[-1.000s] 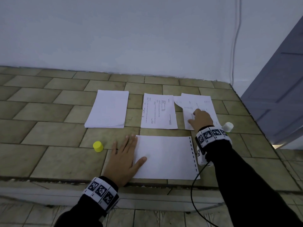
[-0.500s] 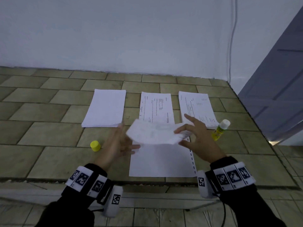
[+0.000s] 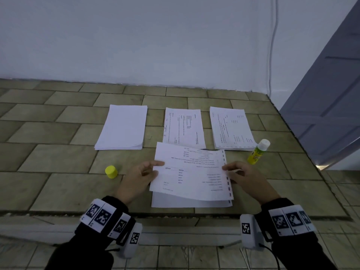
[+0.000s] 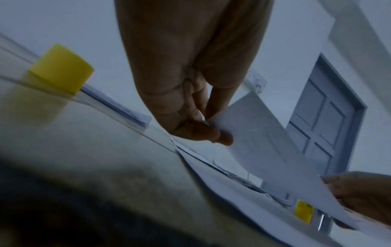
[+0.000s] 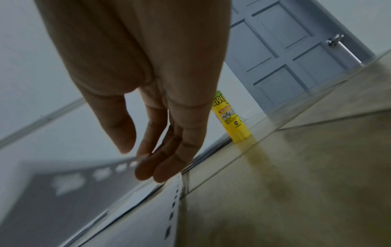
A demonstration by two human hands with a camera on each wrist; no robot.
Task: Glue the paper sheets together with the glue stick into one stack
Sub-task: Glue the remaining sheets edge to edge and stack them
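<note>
We hold the printed sheet (image 3: 191,172) above the blank sheet (image 3: 191,202), left hand (image 3: 139,179) and right hand (image 3: 246,178) pinching its edges. Behind it: three paper stacks (image 3: 122,128). Yellow cap (image 3: 111,171) left; glue stick (image 3: 258,152) right, label illegible.

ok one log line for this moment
left hand: holds printed sheet | right hand: holds same sheet | sheet: above blank sheet | glue stick: uncapped

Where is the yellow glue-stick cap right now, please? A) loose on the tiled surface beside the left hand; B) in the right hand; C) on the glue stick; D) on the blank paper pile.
A: the yellow cap stands alone on the tiles left of the left hand; the glue stick is uncapped.
</note>
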